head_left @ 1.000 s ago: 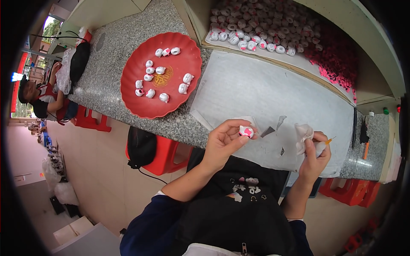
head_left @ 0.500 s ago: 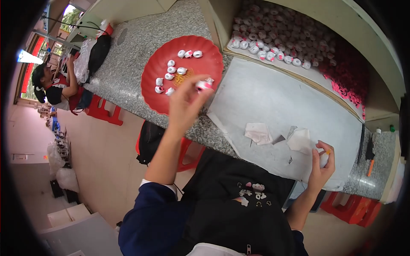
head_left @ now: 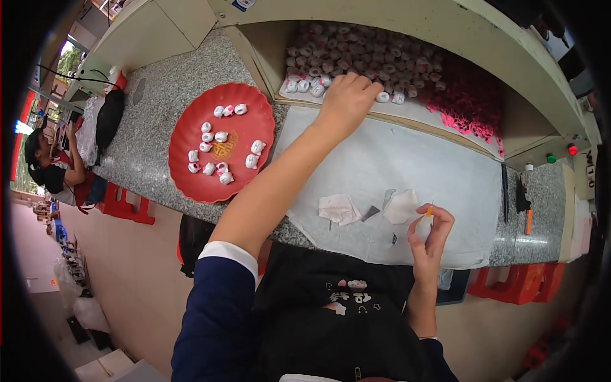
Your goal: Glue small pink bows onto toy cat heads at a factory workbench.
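My left hand [head_left: 349,105] reaches over the front row of small white pieces with pink marks [head_left: 316,89] on a board in the shelf. Its fingers are bent and close together, with the fingertips among the pieces; what they hold, if anything, is hidden. Lower right, my right hand [head_left: 433,234] grips a small white squeeze bottle [head_left: 422,227] with a yellow-orange tip and a thin needle pointing up. A red scalloped plate [head_left: 184,135] on the left carries several of the same pieces in small groups.
White paper [head_left: 439,172] covers the worktop, with two crumpled pale cloth pieces [head_left: 338,209] and a dark scrap [head_left: 370,213] on it. Bright pink small parts [head_left: 468,114] lie heaped in the shelf's right end. An orange-handled tool [head_left: 528,221] lies far right. Another person [head_left: 70,162] sits at far left.
My left hand has left the plate, where it held a white-and-pink piece, and gone to the shelf. The plate now holds more pieces on its right and lower parts. The whole view has shifted.
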`<state>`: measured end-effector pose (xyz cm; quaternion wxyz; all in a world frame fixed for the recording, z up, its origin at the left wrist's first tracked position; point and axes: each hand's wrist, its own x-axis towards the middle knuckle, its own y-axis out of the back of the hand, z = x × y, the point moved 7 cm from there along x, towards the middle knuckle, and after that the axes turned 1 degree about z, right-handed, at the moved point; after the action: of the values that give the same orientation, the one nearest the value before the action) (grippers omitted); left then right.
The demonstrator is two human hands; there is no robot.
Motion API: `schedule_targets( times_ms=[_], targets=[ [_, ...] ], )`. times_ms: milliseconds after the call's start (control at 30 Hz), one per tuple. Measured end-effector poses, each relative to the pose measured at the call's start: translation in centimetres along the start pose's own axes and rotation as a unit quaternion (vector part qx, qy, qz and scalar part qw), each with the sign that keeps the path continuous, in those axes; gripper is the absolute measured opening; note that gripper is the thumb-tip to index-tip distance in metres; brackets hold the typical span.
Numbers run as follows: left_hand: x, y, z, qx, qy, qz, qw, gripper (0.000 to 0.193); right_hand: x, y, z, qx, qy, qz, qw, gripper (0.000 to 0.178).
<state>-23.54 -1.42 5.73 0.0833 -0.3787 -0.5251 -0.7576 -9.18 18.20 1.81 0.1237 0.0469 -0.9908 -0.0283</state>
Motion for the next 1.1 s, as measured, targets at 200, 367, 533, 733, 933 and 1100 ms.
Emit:
schedule_targets(
  times_ms=[200, 367, 533, 733, 933, 1100],
  targets=[
    [-0.1, -0.4, -0.3, -0.051, 0.082, -0.025, 0.995, 0.019, -0.7, -0.4, 0.4, 0.106, -0.02, -0.03, 0.994, 0.034],
    [-6.1, 4.1, 1.4, -0.564, 0.349, -0.021, 0.748, 0.018, 0.3, -0.4, -0.4, 0.17, -0.114, 0.014, 0.979, 0.033],
    [-12.5, 4.8, 6.3, -0.708, 0.435, -0.027, 0.556, 0.021, 1.6, -1.2, -2.4, 0.262, -0.075, 0.028, 0.962, 0.033],
    [-14.6, 5.3, 8.1, -0.735, 0.393, 0.053, 0.55, 0.025, 1.1, -1.6, -4.1, 0.242, -0.032, 0.083, 0.966, 0.034],
    [-15.2, 6.1, 8.2, -0.722, 0.368, 0.091, 0.579, 0.026, 0.1, -2.3, -6.6, 0.097, 0.118, 0.067, 0.986, 0.034],
    [-15.3, 6.3, 8.6, -0.71, 0.424, 0.076, 0.557, 0.033, -1.1, -3.2, -7.3, 0.022, 0.174, 0.056, 0.983, 0.044]
  ],
)
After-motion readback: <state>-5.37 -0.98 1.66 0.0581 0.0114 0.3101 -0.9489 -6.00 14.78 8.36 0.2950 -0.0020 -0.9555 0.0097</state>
